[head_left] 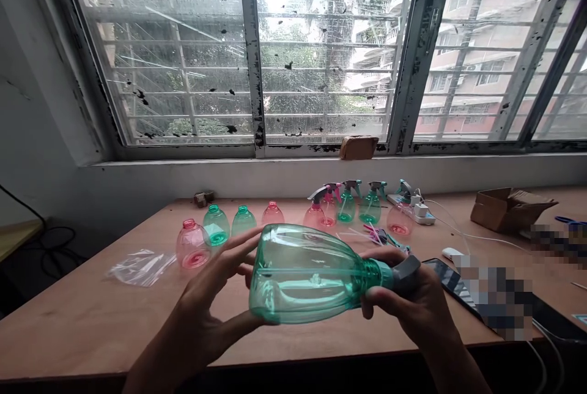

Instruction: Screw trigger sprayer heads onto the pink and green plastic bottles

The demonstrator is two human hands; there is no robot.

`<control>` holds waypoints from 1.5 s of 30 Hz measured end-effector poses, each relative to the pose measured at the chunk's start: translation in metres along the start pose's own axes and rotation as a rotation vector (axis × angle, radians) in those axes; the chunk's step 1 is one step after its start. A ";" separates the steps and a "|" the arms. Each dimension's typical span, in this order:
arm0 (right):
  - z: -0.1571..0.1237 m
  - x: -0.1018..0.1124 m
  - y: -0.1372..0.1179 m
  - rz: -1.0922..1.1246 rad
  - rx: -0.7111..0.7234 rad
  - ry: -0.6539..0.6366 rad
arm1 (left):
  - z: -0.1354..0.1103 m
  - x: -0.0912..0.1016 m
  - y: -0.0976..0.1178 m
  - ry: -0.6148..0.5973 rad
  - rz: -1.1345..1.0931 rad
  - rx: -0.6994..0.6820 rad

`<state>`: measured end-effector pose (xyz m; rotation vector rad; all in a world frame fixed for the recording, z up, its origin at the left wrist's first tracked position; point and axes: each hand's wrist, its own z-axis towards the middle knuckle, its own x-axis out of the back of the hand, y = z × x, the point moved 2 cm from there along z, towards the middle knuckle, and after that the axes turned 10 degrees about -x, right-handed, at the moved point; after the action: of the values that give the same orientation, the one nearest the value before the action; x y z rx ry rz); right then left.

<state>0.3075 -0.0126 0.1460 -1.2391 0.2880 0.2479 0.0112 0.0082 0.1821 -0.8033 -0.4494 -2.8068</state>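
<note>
A clear green spray bottle [307,278] lies sideways in the air before me, above the front of the table. Its base points left and its teal collar with the grey spray head [404,274] points right. A thin straw runs along inside it. My left hand [206,305] cups the base, thumb below and fingers behind. My right hand [424,305] is wrapped around the spray head and neck, and hides part of the trigger. Behind the bottle are open-necked pink [192,244] and green bottles [215,226], without spray heads.
Several bottles with spray heads [370,207] stand at the back, near loose spray heads [378,235]. A plastic bag [140,268] lies at left. To the right are a power strip [424,216], cables, an open cardboard box [504,213] and a dark tablet-like device [452,284].
</note>
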 end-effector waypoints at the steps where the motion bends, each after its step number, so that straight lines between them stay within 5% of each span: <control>1: 0.000 0.000 0.000 -0.005 0.009 0.004 | -0.001 0.000 -0.001 0.013 0.038 0.012; 10: -0.003 0.001 0.005 -0.229 0.084 0.035 | -0.008 0.004 -0.024 -0.028 0.186 0.089; 18: -0.001 0.002 0.013 -0.536 0.254 0.068 | 0.007 0.000 -0.014 0.013 0.239 0.126; 22: -0.001 -0.003 0.010 -0.397 0.170 0.095 | -0.002 0.001 -0.016 -0.019 0.127 0.107; 28: 0.004 -0.009 0.006 0.089 -0.136 -0.078 | -0.007 -0.005 -0.006 -0.012 0.126 0.010; 32: 0.006 -0.007 0.005 0.096 -0.160 -0.094 | 0.000 -0.005 -0.004 -0.024 0.136 0.026; 40: 0.003 -0.003 0.009 -0.180 0.034 0.026 | -0.005 -0.006 -0.015 0.006 0.240 0.225; 45: 0.002 -0.001 0.010 -0.425 0.162 0.077 | -0.008 -0.003 -0.025 0.005 0.289 0.174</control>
<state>0.3031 -0.0077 0.1377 -1.1205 0.1029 -0.1862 0.0031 0.0295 0.1682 -0.7565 -0.5220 -2.4654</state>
